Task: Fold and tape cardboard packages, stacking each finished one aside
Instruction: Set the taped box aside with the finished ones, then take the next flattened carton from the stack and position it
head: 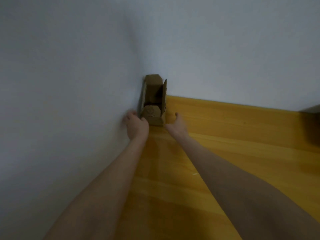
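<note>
While the left hand point(136, 124) is gripping the box point(153, 101), the right hand point(179, 125), fingers point(176, 115) spread, should be bracing its side.

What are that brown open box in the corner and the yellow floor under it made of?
The brown open box looks like plain cardboard: matte, tan, with creased flaps and thin cut edges. The yellow plank floor seems wood or wood-look laminate, judging by long board seams and streaky grain; its soft sheen suggests a smooth sealed finish.
</note>
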The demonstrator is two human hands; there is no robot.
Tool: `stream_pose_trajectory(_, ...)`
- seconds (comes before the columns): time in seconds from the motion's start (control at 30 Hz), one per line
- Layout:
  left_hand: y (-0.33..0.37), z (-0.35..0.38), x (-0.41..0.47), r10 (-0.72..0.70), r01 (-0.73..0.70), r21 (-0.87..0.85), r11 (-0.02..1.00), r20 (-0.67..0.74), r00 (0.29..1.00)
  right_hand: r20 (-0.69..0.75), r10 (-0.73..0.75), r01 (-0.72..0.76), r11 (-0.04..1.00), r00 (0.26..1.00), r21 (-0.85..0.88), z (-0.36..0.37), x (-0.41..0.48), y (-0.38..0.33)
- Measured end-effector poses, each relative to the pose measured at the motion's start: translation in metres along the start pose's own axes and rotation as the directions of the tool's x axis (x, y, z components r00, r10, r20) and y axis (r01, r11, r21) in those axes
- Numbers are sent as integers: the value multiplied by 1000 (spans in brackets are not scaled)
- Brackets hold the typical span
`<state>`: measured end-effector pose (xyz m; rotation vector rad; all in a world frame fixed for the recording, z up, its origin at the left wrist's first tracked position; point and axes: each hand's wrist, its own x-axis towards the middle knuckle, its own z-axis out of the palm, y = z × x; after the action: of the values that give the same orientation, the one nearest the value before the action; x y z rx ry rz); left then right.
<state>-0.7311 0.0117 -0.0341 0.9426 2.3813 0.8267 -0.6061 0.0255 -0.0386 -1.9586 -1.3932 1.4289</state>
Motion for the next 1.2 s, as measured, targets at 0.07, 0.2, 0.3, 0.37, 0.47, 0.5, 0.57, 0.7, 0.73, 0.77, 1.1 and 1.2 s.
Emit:
stream_pose_trajectory(0.07,5,-1,-17,140,-133,94,987,-68,988,-51,-2,-5,989,999,-147,-17,-5,10)
stream_pose_trajectory(0.2,17,19,-54,469,-507,287,813,194,861,-106,-61,18,928,992,-372,-59,-20,35)
stream_pose_trajectory(0.3,31,46,-85,521,-650,431,626,388,760,-106,-133,66,875,985,-480,-97,-36,56)
stream_pose_trajectory(0.37,45,62,-111,517,-682,463,566,446,731,-109,-182,96,837,977,-538,-125,-48,74)
stream_pose_trajectory(0.47,67,88,-158,505,-700,476,533,484,714,-128,-232,114,800,964,-589,-175,-65,108)
stream_pose_trajectory(0.5,74,97,-175,506,-703,481,524,488,711,-137,-247,119,793,959,-598,-193,-72,120)
stream_pose_trajectory(0.57,90,112,-212,511,-709,485,512,490,706,-143,-268,133,791,953,-597,-228,-85,145)
stream_pose_trajectory(0.7,118,143,-287,523,-730,435,528,511,682,-143,-284,157,809,948,-566,-296,-118,195)
stream_pose_trajectory(0.73,124,149,-305,525,-731,426,532,512,680,-142,-286,158,807,948,-570,-311,-126,207)
stream_pose_trajectory(0.77,130,157,-326,532,-736,423,529,511,676,-143,-290,158,800,946,-579,-328,-134,219)
stream_pose_trajectory(1.1,196,218,-452,614,-829,316,462,560,556,-284,-254,48,817,925,-575,-441,-179,294)
stream_pose_trajectory(1.2,210,235,-479,628,-854,271,444,585,513,-317,-217,-1,824,923,-566,-464,-188,314)
